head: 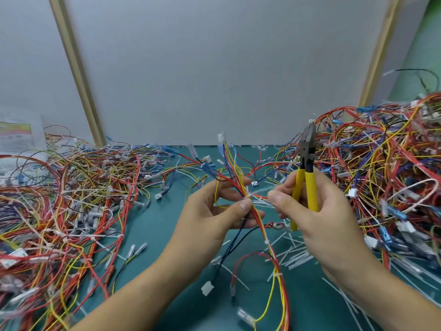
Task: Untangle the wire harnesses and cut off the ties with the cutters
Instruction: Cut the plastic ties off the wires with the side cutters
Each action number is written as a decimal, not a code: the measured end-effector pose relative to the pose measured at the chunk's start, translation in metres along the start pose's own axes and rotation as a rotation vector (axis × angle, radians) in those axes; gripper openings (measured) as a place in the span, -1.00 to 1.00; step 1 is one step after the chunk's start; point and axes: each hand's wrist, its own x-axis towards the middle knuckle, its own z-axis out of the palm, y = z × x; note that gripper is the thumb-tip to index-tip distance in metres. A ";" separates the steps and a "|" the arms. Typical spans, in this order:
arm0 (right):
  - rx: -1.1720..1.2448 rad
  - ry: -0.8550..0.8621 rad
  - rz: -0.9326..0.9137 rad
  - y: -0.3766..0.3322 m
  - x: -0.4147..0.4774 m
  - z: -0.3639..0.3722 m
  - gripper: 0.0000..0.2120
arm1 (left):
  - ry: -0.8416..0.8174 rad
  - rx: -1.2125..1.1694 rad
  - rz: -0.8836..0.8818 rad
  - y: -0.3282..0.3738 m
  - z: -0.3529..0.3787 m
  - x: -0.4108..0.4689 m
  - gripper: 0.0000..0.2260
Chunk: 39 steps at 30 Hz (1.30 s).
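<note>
My left hand (212,211) pinches a thin harness (259,223) of red, yellow and blue wires between thumb and fingers, right at a white tie (248,195). The harness rises to white connectors (220,137) and hangs down to the mat. My right hand (317,211) grips the yellow handles of the cutters (306,177), held upright with the dark jaws pointing up and closed. Its thumb and forefinger reach toward the tie's white tail (261,201); whether they touch it is unclear.
A large tangled pile of harnesses (71,199) covers the left of the green mat (186,271). A taller pile (381,163) rises at the right. Several cut white tie pieces (296,254) lie under my right hand. A grey wall panel stands behind.
</note>
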 end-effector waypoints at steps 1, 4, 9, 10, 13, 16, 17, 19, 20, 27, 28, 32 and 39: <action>-0.045 -0.018 0.015 -0.003 0.001 -0.003 -0.74 | 0.029 0.023 0.028 0.000 -0.003 0.002 -0.77; -0.236 -0.158 0.006 -0.009 0.003 -0.013 -0.59 | 0.098 0.032 0.092 0.002 -0.010 0.007 -0.81; -0.473 -0.360 -0.025 -0.010 -0.002 -0.011 -0.50 | 0.131 0.063 0.157 0.005 -0.018 0.009 -0.71; -0.479 -0.369 -0.023 -0.012 -0.003 -0.011 -0.50 | 0.124 0.061 0.167 0.006 -0.018 0.009 -0.71; -0.468 -0.364 0.004 -0.014 -0.003 -0.011 -0.45 | 0.093 0.053 0.183 0.008 -0.018 0.008 -0.74; -0.463 -0.356 0.022 -0.014 -0.004 -0.011 -0.45 | 0.055 0.058 0.176 0.010 -0.017 0.006 -0.74; -0.459 -0.355 0.024 -0.015 -0.004 -0.011 -0.47 | 0.046 0.061 0.174 0.011 -0.017 0.006 -0.73; -0.449 -0.352 0.027 -0.016 -0.004 -0.010 -0.51 | 0.036 0.061 0.167 0.011 -0.017 0.006 -0.71; -0.448 -0.352 0.029 -0.016 -0.004 -0.010 -0.52 | 0.035 0.057 0.165 0.010 -0.017 0.006 -0.71; -0.457 -0.348 0.022 -0.017 -0.005 -0.010 -0.51 | 0.031 0.029 0.155 0.011 -0.017 0.006 -0.69; -0.461 -0.348 0.020 -0.017 -0.005 -0.010 -0.51 | 0.030 0.036 0.154 0.011 -0.018 0.006 -0.69; -0.469 -0.347 0.015 -0.015 -0.005 -0.011 -0.55 | 0.044 0.087 0.150 0.010 -0.020 0.006 -0.73; -0.451 -0.352 0.016 -0.014 -0.004 -0.011 -0.54 | 0.061 0.081 0.142 0.012 -0.019 0.006 -0.69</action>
